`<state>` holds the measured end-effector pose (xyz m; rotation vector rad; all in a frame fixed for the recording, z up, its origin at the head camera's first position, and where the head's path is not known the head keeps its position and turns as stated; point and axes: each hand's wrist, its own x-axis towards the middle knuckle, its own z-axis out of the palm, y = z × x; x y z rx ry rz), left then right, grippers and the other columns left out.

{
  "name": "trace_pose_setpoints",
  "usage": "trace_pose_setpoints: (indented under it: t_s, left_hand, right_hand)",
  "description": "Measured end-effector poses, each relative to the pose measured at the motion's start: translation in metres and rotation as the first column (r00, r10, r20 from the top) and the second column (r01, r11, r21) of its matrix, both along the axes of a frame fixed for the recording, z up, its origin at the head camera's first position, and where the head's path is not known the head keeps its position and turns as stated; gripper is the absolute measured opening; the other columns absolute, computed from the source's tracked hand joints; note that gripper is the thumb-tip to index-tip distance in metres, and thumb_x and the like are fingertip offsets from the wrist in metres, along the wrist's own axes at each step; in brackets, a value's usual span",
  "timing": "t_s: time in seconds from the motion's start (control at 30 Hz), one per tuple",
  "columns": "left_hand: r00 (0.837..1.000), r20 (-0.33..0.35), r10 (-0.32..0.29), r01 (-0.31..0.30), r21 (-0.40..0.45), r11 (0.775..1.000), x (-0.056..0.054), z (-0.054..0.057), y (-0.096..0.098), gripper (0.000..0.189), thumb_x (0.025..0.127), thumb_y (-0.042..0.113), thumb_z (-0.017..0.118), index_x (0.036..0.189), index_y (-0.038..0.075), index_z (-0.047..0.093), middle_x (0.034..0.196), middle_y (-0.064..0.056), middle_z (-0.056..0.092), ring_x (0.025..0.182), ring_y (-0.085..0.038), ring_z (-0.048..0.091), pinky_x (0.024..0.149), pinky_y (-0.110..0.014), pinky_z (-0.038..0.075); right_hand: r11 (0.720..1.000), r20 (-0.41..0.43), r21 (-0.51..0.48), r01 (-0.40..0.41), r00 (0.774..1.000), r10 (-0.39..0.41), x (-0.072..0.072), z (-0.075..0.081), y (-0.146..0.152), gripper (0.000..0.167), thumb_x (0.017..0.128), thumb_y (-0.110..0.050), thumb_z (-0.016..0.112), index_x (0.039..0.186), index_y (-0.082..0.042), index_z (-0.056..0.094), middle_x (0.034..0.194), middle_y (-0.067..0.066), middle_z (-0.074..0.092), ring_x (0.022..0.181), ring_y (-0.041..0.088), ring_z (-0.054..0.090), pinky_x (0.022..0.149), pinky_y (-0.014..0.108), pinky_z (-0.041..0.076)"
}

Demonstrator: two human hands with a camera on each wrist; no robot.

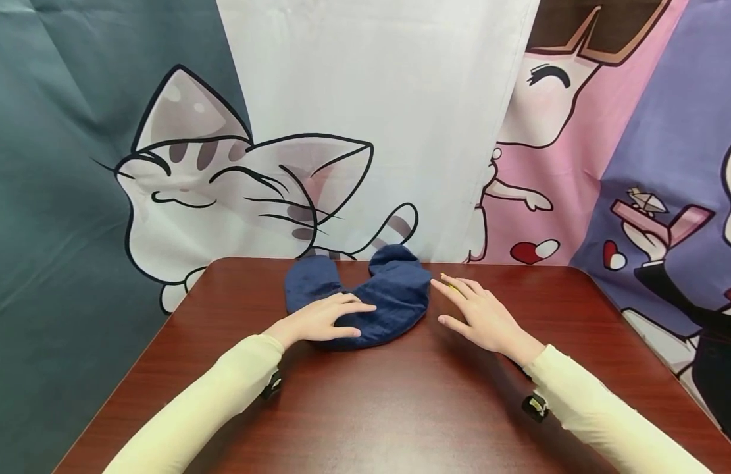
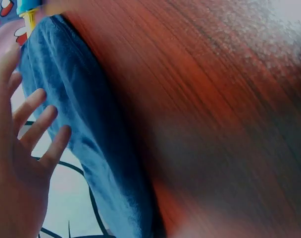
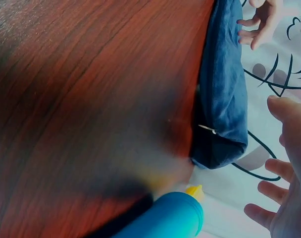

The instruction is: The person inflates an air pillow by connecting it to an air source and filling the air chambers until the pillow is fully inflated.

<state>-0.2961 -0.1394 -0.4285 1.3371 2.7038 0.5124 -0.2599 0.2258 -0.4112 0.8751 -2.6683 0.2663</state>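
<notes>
A navy blue U-shaped neck pillow [image 1: 395, 303] lies near the far edge of the table, its ends facing the back. My left hand [image 1: 326, 318] hovers over its front left part, fingers extended and holding nothing. The right hand [image 1: 483, 319] is spread just right of the pillow, also with nothing in its grasp. A small zipper pull [image 3: 207, 129] shows on the pillow's side in the right wrist view. Beneath the right hand, mostly hidden by it in the head view, is a bright blue cylinder [image 3: 165, 218] with a yellow tip [image 3: 194, 191].
The reddish-brown wooden table [image 1: 365, 408] stretches toward me. Right behind it hangs a cloth backdrop [image 1: 377, 79] with cartoon figures, including a cat. Dark wrist straps [image 1: 535, 407] sit under both pale sleeves [image 1: 602, 401].
</notes>
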Motion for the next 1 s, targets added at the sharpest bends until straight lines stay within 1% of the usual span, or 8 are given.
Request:
trace_pose_setpoints:
  t_s: [0.13,0.27,0.37,0.47,0.7,0.87,1.0]
  left_hand:
    - [1.0,0.013,-0.022,0.022,-0.016,1.0,-0.002,-0.005,-0.001,0.052,0.096,0.042,0.061,0.146,0.03,0.049,0.132,0.001,0.056,0.12,-0.017,0.052,0.1,-0.041,0.047]
    - [0.999,0.006,-0.038,0.038,-0.039,0.998,-0.002,-0.012,-0.001,0.05,0.097,0.04,0.061,0.144,0.029,0.051,0.13,0.001,0.056,0.117,-0.016,0.053,0.098,-0.039,0.047]
    - [0.999,-0.001,-0.042,0.041,-0.052,0.998,-0.001,-0.016,-0.001,0.047,0.097,0.04,0.061,0.143,0.03,0.053,0.128,0.001,0.056,0.114,-0.016,0.053,0.095,-0.038,0.048]
    - [0.999,-0.003,-0.032,0.031,-0.059,0.998,0.001,-0.017,0.0,0.044,0.097,0.039,0.061,0.14,0.032,0.056,0.125,0.002,0.056,0.11,-0.014,0.052,0.092,-0.036,0.047]
    - [1.0,-0.006,-0.002,0.001,-0.089,0.996,0.006,-0.017,0.001,0.04,0.097,0.038,0.062,0.137,0.033,0.059,0.119,0.003,0.056,0.103,-0.012,0.049,0.087,-0.031,0.046]
    - [1.0,-0.008,0.019,-0.02,-0.107,0.994,0.01,-0.015,0.002,0.039,0.095,0.039,0.064,0.134,0.035,0.061,0.116,0.004,0.056,0.104,-0.012,0.052,0.083,-0.03,0.047]
    - [1.0,-0.003,0.03,-0.03,-0.107,0.994,0.014,-0.015,0.003,0.039,0.094,0.04,0.065,0.133,0.035,0.062,0.115,0.005,0.057,0.104,-0.012,0.053,0.082,-0.03,0.047]
  right_hand:
    - [0.999,0.012,-0.034,0.007,1.0,-0.007,-0.003,-0.004,-0.003,0.068,0.092,-0.039,0.067,0.152,-0.02,0.04,0.154,0.013,0.043,0.134,0.037,0.045,0.106,0.056,0.042]
    - [0.996,0.029,-0.081,0.03,0.999,-0.028,-0.008,-0.008,-0.005,0.066,0.093,-0.035,0.066,0.152,-0.019,0.039,0.153,0.014,0.044,0.133,0.037,0.046,0.105,0.056,0.043]
    - [0.994,0.052,-0.103,0.047,0.998,-0.041,-0.01,-0.008,-0.006,0.066,0.094,-0.034,0.066,0.152,-0.02,0.039,0.153,0.013,0.043,0.132,0.036,0.046,0.105,0.055,0.043]
    - [0.993,0.067,-0.109,0.047,0.997,-0.04,-0.01,-0.007,-0.007,0.066,0.094,-0.034,0.066,0.152,-0.02,0.039,0.153,0.012,0.043,0.133,0.036,0.045,0.105,0.055,0.043]
    - [0.993,0.09,-0.103,0.05,0.995,-0.041,-0.009,-0.009,-0.006,0.066,0.094,-0.032,0.067,0.152,-0.019,0.039,0.155,0.013,0.041,0.134,0.037,0.045,0.105,0.056,0.043]
    - [0.993,0.09,-0.107,0.051,0.995,-0.041,-0.008,-0.013,-0.004,0.066,0.093,-0.03,0.067,0.152,-0.019,0.039,0.157,0.013,0.039,0.133,0.037,0.045,0.103,0.056,0.044]
    - [0.993,0.104,-0.105,0.06,0.993,-0.049,-0.008,-0.015,-0.003,0.066,0.094,-0.031,0.066,0.153,-0.021,0.038,0.159,0.011,0.036,0.133,0.035,0.046,0.103,0.055,0.045]
